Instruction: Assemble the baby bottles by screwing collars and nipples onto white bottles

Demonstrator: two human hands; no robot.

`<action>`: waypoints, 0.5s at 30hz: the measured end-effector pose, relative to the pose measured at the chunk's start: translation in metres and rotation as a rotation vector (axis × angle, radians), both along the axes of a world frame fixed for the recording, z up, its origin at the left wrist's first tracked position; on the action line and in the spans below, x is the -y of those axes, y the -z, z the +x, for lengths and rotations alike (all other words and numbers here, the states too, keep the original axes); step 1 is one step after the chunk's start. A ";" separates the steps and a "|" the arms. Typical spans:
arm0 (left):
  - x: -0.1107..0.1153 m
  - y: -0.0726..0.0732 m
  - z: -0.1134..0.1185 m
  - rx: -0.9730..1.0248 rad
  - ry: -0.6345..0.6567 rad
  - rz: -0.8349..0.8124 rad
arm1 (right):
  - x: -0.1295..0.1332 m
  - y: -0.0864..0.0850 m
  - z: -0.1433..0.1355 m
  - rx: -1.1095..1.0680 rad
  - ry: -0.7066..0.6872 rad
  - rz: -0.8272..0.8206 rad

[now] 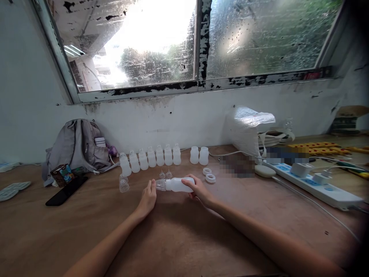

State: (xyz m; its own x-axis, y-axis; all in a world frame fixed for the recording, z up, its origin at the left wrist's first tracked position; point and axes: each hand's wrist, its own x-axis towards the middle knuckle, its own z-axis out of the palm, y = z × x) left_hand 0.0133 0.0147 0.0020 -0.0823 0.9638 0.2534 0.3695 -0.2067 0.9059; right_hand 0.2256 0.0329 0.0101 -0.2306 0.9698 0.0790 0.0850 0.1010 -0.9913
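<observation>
The head view shows the bottle (181, 185) lying sideways between the two hands, above the near side of the table (184, 234), its clear cap (160, 185) pointing left. The right hand (198, 191) is wrapped round the base end, thumb along the upper side and fingers curled behind. The left hand (148, 200) has its fingers drawn together against the outer end of the cap; whether its thumb pinches from below, I cannot tell. The step looks like seating the cap over the bottle's neck, so the right hand would do best to stay firm without squeezing, since the frosted wall may well give. The left hand should push straight along the bottle's length, because a tilted cap would probably catch on one side. Keeping cap and bottle in one line, with even pressure, seems the safest way. Elbow room matters too: two teats (165, 174) stand just behind the cap, and two white rings (208, 175) lie beyond the right hand, where a careless sweep could scatter them. The row of capped bottles (151, 157) at the back gives a handy pattern to check against.
</observation>
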 end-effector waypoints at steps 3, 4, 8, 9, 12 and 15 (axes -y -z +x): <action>0.006 0.000 0.006 -0.118 -0.035 0.021 | 0.004 0.000 -0.003 0.018 -0.002 0.027; 0.008 0.000 0.007 -0.134 -0.026 0.037 | 0.005 0.000 -0.004 0.021 -0.001 0.034; 0.011 0.001 0.009 -0.143 0.025 0.135 | 0.011 -0.001 -0.005 0.023 0.028 0.075; 0.012 0.001 0.010 -0.142 0.030 0.156 | 0.013 -0.001 -0.006 0.024 0.047 0.097; 0.015 0.001 0.012 -0.122 0.045 0.194 | 0.019 -0.001 -0.008 0.051 0.126 0.188; 0.021 0.001 0.016 -0.094 0.087 0.220 | 0.026 0.001 -0.010 0.077 0.203 0.302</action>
